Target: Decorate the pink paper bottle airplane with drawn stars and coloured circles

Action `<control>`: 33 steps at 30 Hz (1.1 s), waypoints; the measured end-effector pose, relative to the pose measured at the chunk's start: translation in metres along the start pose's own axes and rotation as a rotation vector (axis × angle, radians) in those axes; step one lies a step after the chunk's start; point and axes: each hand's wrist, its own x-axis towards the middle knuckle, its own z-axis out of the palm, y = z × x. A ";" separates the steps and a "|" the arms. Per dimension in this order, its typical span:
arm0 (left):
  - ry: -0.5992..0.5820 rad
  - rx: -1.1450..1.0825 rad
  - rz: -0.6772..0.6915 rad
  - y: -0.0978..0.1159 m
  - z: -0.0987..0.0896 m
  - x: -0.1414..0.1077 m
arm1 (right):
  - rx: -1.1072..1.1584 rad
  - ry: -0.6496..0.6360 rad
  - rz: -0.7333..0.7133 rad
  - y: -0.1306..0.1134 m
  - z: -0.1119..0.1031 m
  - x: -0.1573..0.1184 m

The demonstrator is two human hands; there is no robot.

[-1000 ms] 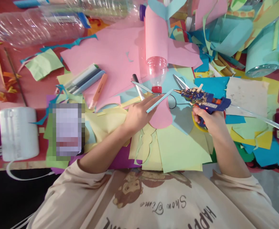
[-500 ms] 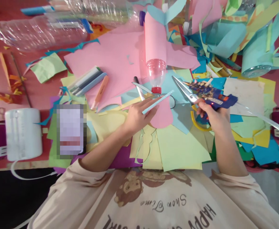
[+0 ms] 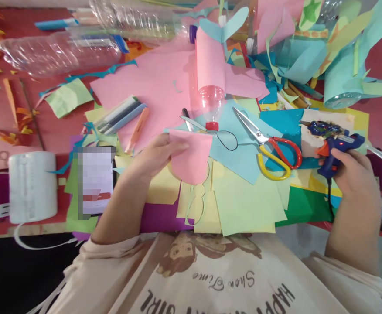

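Note:
My left hand (image 3: 160, 152) pinches a pink paper piece (image 3: 192, 158) with a rounded lower edge, lifted above the yellow papers. At the right, my right hand (image 3: 353, 168) is closed on the blue glue gun (image 3: 343, 144), whose nozzle points left over a stained white sheet (image 3: 341, 114). Between the hands lie scissors with red and yellow handles (image 3: 265, 146), blades parted. A pink-wrapped bottle (image 3: 210, 61) with a red cap lies above the pink piece, its cap toward me. Beside the cap is a thin dark loop drawn on blue paper (image 3: 232, 163).
Markers (image 3: 122, 115) and an orange highlighter (image 3: 137, 130) lie at the left, above a phone (image 3: 97, 181) and a white case (image 3: 32, 187). Clear bottles (image 3: 60, 48) are at the back left. A blue paper-covered bottle (image 3: 344, 78) stands at the back right.
My right hand has moved right with the glue gun, away from the scissors. My left hand has shifted left and now holds up the pink piece that lay on the papers.

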 end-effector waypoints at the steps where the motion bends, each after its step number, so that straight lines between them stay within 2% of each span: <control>1: -0.049 -0.071 -0.053 -0.002 -0.005 -0.001 | -0.077 0.066 -0.016 0.000 -0.005 -0.001; 4: -0.102 -0.200 -0.166 -0.005 -0.014 -0.002 | -0.463 0.090 -0.054 -0.004 -0.017 -0.004; 7: -0.085 -0.217 -0.148 -0.003 -0.019 -0.002 | -0.887 0.174 -0.176 -0.010 -0.022 -0.005; 9: -0.070 -0.201 -0.108 0.000 -0.021 -0.003 | -0.953 0.296 -0.356 -0.015 -0.017 -0.007; 11: -0.053 -0.166 -0.063 0.001 -0.023 -0.004 | -0.862 0.366 -0.559 -0.022 -0.002 -0.012; 12: -0.037 -0.144 -0.044 0.000 -0.024 -0.004 | -0.801 0.334 -0.660 -0.025 0.010 -0.017; 15: 0.035 -0.110 -0.033 -0.005 -0.025 -0.004 | -0.697 -0.193 -0.801 -0.035 0.058 -0.032; 16: 0.061 -0.134 -0.049 -0.007 -0.025 -0.003 | -0.697 -0.338 -0.876 -0.037 0.077 -0.036; 17: 0.087 -0.170 -0.061 -0.009 -0.024 -0.002 | -0.715 -0.421 -0.942 -0.039 0.095 -0.038; 20: 0.085 -0.255 -0.063 -0.012 -0.023 0.002 | -0.781 -0.523 -1.035 -0.039 0.142 -0.035; 23: 0.043 -0.240 -0.039 -0.012 -0.023 0.004 | -0.734 -0.612 -1.006 -0.040 0.166 -0.028; 25: 0.043 -0.243 -0.034 -0.012 -0.025 0.005 | -0.681 -0.621 -1.016 -0.041 0.166 -0.029; 27: 0.042 -0.304 -0.049 -0.010 -0.026 0.004 | -0.655 -0.593 -1.082 -0.040 0.156 -0.038; 31: 0.109 -0.432 -0.125 -0.004 -0.027 0.000 | -0.563 -0.536 -1.220 -0.026 0.126 -0.071; 33: 0.122 -0.457 -0.183 0.000 -0.026 -0.002 | -0.523 -0.553 -1.185 -0.015 0.113 -0.092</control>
